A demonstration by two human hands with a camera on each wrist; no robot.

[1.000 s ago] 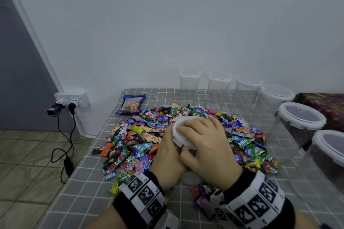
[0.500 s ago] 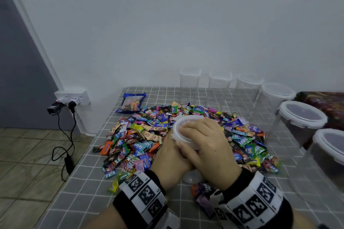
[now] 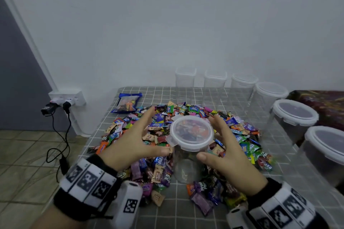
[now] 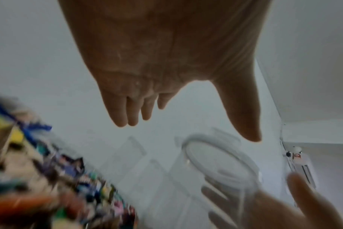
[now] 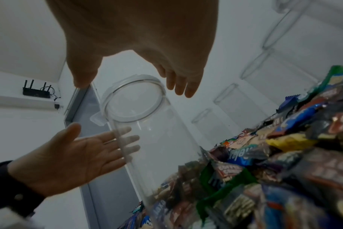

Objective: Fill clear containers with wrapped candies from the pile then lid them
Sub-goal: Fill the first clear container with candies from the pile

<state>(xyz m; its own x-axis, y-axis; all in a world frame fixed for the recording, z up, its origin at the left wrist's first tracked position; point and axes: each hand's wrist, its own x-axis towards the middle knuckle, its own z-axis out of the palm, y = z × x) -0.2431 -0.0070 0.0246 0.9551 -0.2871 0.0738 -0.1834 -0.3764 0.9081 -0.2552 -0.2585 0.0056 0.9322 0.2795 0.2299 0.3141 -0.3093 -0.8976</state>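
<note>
Both hands, left hand [image 3: 134,141] and right hand [image 3: 230,152], now off the lidded container [image 3: 190,147] (fingers spread), six containers [image 3: 294,117] behind.

The left hand [image 3: 134,143] reaches toward 1 o'clock, fingers straight, thumb spread, palm facing right. The right hand [image 3: 229,152] reaches toward 11 o'clock, fingers extended, palm facing left. Both hold nothing.

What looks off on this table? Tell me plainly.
The lidded container amid the candy pile looks odd: its lid is on, yet the right wrist view shows its upper part clear and empty. A lid tab sticks out sideways, seemingly unclipped. The left hand and right hand flank it, open.
</note>
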